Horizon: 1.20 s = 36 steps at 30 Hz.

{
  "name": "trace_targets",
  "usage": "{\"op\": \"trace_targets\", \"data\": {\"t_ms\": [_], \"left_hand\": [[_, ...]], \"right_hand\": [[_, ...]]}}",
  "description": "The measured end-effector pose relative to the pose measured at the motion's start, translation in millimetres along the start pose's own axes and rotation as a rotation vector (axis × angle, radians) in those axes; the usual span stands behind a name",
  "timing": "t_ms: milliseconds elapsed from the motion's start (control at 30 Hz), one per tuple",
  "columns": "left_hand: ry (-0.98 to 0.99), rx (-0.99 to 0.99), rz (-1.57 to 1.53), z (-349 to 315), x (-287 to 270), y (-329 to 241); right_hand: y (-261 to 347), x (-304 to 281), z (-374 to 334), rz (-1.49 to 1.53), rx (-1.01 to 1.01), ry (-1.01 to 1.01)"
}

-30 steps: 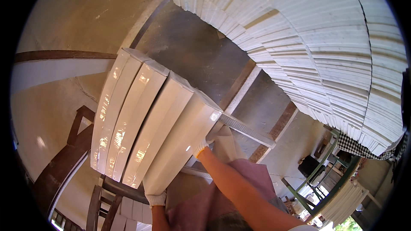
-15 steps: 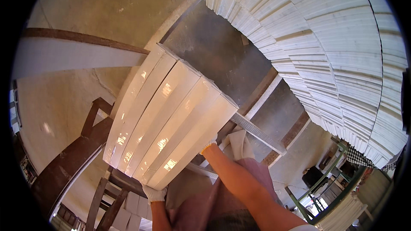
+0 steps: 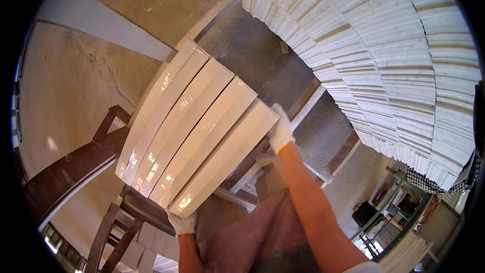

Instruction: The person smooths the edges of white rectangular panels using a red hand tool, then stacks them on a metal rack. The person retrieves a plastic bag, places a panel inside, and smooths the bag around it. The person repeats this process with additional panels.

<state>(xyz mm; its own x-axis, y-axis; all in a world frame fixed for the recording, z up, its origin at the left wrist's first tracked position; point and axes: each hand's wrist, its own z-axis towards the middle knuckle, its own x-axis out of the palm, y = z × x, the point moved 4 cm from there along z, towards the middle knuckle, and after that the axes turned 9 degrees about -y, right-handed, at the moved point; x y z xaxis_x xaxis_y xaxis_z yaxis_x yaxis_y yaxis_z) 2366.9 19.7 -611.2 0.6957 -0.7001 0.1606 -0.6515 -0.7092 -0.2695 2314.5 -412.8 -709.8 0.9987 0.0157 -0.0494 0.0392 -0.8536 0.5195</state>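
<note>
Several long cream packs (image 3: 199, 106) in shiny clear film lie side by side in a slanting row. A narrow dark gap parts the nearest long pack (image 3: 222, 159) from the rest. My left hand (image 3: 181, 222), in a white knit glove, is closed on the lower end of this pack, its fingertips hidden beneath. My right hand (image 3: 281, 130), gloved too, is against the far right corner of the same pack, its fingers bent round the edge and blurred. Below the packs, a reddish-brown cloth (image 3: 247, 235) covers my front.
A tall stack of pale slats (image 3: 374, 55) fills the right side. Under and beside the packs runs a wooden frame with crossbars (image 3: 308, 108). A brown curved beam (image 3: 76, 159) stands at left, and a green metal rack (image 3: 389, 212) at lower right.
My right hand has moved up and away along the pack's side to its far corner. Gaps between the packs have widened. My left hand stays at the lower end.
</note>
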Motion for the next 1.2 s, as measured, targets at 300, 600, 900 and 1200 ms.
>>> {"op": "trace_targets", "data": {"t_ms": [300,600,900,1200], "left_hand": [[0.011,0.056,-0.05,3.9,-7.5,-1.7],[-0.06,-0.04,0.0,-18.0,-18.2,1.6],[0.334,0.053,0.54,-99.6,-89.1,-43.0],[-0.167,-0.027,0.403,-248.3,-84.3,-87.6]], "right_hand": [[106.0,124.4,-35.9,-1.531,-0.459,0.647],[116.4,61.6,4.0,-0.983,-0.153,0.411],[137.6,-148.8,-129.2,-0.89,-0.016,0.283],[183.0,-301.9,-321.5,-1.113,0.221,0.241]]}}
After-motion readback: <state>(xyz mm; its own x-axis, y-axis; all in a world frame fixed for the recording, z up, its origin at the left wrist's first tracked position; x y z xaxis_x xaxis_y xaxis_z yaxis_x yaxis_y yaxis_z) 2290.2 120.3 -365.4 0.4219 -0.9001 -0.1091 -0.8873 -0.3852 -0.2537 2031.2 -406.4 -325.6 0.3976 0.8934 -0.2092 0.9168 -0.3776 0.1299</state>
